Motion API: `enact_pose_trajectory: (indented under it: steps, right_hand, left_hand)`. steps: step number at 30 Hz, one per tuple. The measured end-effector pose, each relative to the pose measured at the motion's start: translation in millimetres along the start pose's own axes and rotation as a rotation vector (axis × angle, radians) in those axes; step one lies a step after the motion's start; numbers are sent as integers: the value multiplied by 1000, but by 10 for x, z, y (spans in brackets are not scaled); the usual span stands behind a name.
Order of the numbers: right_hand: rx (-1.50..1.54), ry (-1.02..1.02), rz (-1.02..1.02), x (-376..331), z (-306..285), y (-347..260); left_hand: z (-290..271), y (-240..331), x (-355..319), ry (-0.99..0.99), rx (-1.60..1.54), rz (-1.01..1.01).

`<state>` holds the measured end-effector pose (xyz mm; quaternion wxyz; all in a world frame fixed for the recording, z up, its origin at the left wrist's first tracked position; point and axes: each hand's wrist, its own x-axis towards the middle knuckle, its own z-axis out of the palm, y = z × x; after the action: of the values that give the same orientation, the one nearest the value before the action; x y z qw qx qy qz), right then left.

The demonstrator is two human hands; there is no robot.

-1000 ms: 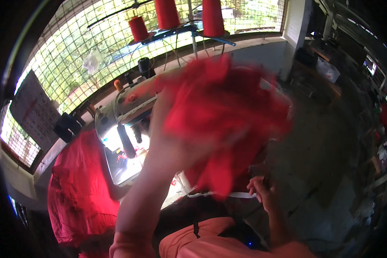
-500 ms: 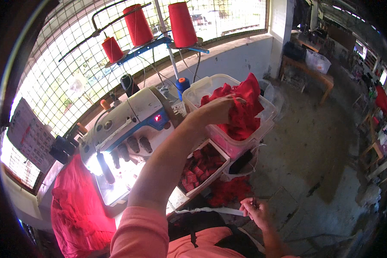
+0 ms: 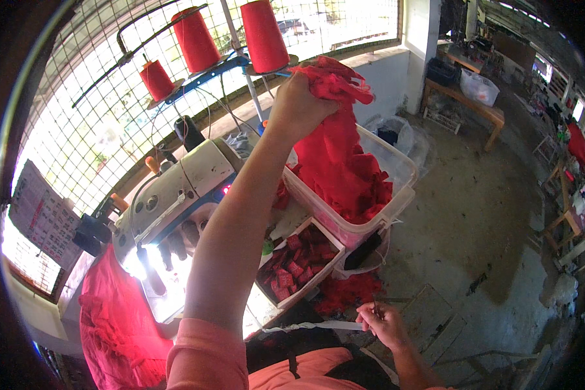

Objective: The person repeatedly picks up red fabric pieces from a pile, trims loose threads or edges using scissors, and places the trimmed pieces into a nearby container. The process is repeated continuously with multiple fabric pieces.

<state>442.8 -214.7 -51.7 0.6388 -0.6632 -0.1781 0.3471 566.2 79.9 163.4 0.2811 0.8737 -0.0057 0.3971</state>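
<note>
My left hand (image 3: 302, 107) is closed on a bunch of red fabric (image 3: 344, 140), raised above a clear plastic tub (image 3: 382, 224). The cloth hangs from my fingers down into the tub, where more of it lies heaped. Low in front of my body, my right hand (image 3: 387, 328) has its fingers curled together. A small dark tip shows at those fingers, too little to name. A white strip (image 3: 331, 325) runs across my lap up to that hand; whether it is gripped I cannot tell.
At left stands a sewing machine (image 3: 175, 182) with its lamp lit, red fabric (image 3: 117, 318) draped beside it. A shallow white box (image 3: 325, 273) holds several small red labels. Red thread cones (image 3: 265, 36) sit on a rack above. Red scraps (image 3: 351, 291) lie below the tub.
My left hand has risen up and to the left, drawing the red fabric out of the tub into a long hanging length. The right hand has barely moved.
</note>
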Motion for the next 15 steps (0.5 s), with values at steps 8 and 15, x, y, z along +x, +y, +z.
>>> enact_pose_trajectory:
  steps: [8,15]
  right_hand:
    - [-27,-5,17,25,9,-58]
    - [-49,-26,39,73,72,-84]
  left_hand:
    - [25,220,-258,-693,594,-189]
    - [514,-20,-507,-839,775,-96]
